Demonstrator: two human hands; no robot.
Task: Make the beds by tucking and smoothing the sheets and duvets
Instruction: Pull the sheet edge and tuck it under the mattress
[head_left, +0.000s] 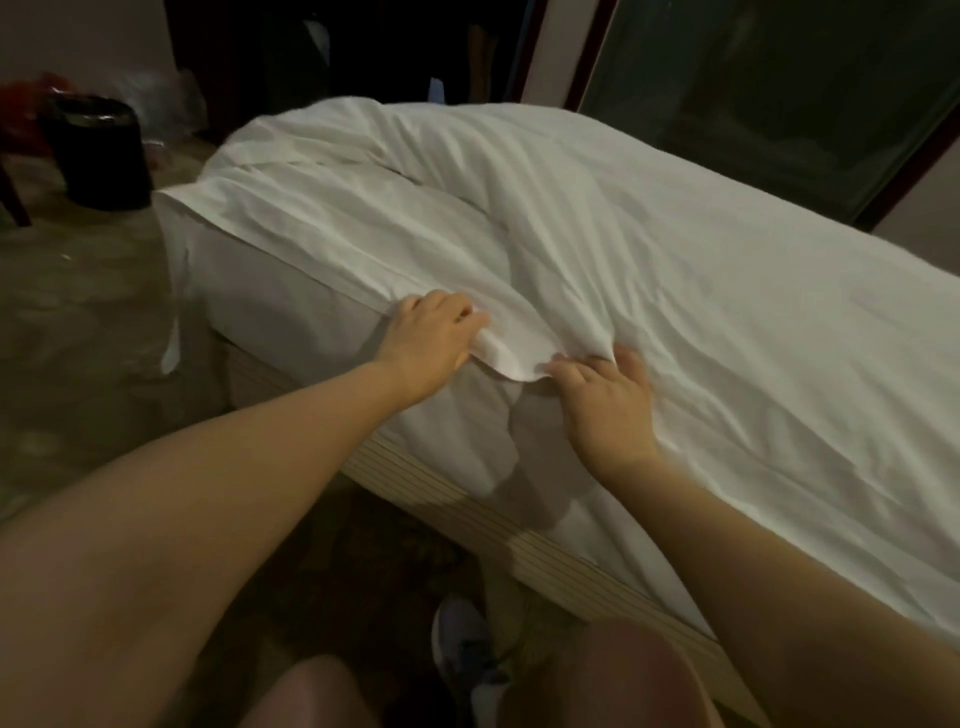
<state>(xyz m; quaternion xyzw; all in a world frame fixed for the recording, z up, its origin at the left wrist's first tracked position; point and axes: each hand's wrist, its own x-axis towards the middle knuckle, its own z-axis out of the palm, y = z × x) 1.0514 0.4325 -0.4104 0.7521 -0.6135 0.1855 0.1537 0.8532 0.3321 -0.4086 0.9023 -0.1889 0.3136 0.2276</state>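
Nearest, at the bottom edge: two bare knees and a grey lace-up sports shoe (462, 654) on dark carpet. Just beyond, running slantwise, a cream ribbed bed base (467, 499) under the mattress. On the near edge of the bed, left hand (431, 345) gripping the hem of the crumpled white fabric duvet (675, 286), fingers pressed together and curled over the fold, thumb hidden beneath it. Close beside, right hand (608, 400) laid on the same hem, fingers slightly spread, tips bent into the cloth and bunching it against the thumb. Between the two hands, a small loose flap of hem hanging over the mattress side. Beneath, a smooth white cotton sheet (260, 291) covering the mattress side. Further off, duvet heaped in thick folds toward the far end of the bed, flatter at right. Beyond the far corner, on the floor at left, a round black waste bin (101, 150); at right, behind the bed, a large dark glass panel (779, 104).
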